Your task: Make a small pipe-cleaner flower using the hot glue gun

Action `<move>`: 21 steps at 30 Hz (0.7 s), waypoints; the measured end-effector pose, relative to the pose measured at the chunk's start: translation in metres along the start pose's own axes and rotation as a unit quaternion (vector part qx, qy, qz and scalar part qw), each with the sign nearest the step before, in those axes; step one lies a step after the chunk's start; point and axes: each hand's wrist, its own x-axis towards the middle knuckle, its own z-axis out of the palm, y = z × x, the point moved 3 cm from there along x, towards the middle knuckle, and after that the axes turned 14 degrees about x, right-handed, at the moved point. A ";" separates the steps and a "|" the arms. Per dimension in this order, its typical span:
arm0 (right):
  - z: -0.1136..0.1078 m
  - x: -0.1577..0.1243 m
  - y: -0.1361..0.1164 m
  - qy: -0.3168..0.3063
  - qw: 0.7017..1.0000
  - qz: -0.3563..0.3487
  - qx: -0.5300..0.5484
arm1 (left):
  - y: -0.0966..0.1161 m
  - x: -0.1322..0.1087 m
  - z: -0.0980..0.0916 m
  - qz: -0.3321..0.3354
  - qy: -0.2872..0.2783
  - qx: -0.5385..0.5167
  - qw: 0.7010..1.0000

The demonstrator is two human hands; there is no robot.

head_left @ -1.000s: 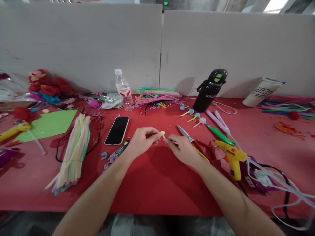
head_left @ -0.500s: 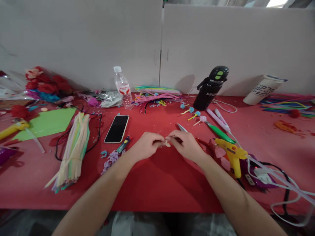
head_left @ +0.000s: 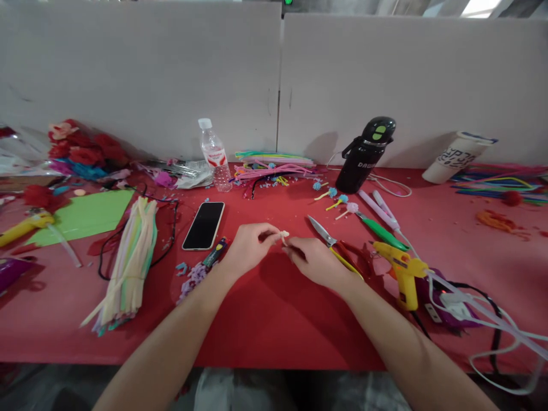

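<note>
Over the middle of the red table, my left hand (head_left: 253,246) and my right hand (head_left: 315,261) meet at the fingertips. Between them is a short, curled cream pipe cleaner piece (head_left: 284,234), pinched by the left thumb and finger. My right fingers close on its lower end, partly hiding it. Scissors (head_left: 321,230) lie just beyond my right hand, blades pointing away to the left. Left of my left hand are a phone (head_left: 204,226), a dark tube-like packet (head_left: 214,252) and a heap of small lilac pieces (head_left: 196,278).
A bundle of pastel pipe cleaners (head_left: 131,262) lies at left. Small pompom-topped stems (head_left: 342,200) sit before a black flask (head_left: 366,154). At right are a yellow glue gun (head_left: 405,271), a purple power strip (head_left: 445,302) and cables. A plastic bottle (head_left: 216,162) stands at the back.
The cream piece has risen slightly and shifted left, with its curled end now upward. My right hand has turned and dropped a little, uncovering more of the scissors.
</note>
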 end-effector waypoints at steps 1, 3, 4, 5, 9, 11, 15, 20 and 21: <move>0.002 -0.001 0.000 -0.003 1.000 0.008 -0.017 | 0.000 0.000 0.002 0.012 -0.003 0.031 0.999; 0.003 -0.002 0.000 -0.005 0.999 0.013 -0.049 | 0.002 -0.002 0.007 0.042 -0.027 0.089 0.995; 0.003 -0.002 0.000 -0.007 0.998 0.008 -0.059 | 0.003 -0.002 0.010 0.059 -0.042 0.113 0.991; 0.002 -0.002 0.000 -0.006 0.998 0.001 -0.064 | 0.004 -0.003 0.012 0.075 -0.060 0.132 0.987; -0.006 0.000 0.001 0.038 0.998 -0.027 -0.030 | 0.006 -0.005 0.016 0.096 -0.105 0.117 0.983; -0.012 0.001 0.003 0.065 0.997 -0.033 0.020 | 0.006 -0.006 0.014 0.075 -0.112 0.051 0.990; -0.018 0.004 0.007 0.069 0.990 -0.013 0.120 | 0.006 -0.004 0.008 0.018 -0.103 -0.121 0.987; -0.010 0.005 0.007 0.057 0.985 0.011 0.162 | 0.002 -0.001 0.005 -0.026 -0.016 -0.156 0.987; -0.007 0.004 0.006 0.055 0.986 0.011 0.158 | 0.001 0.000 0.005 -0.033 -0.004 -0.144 0.989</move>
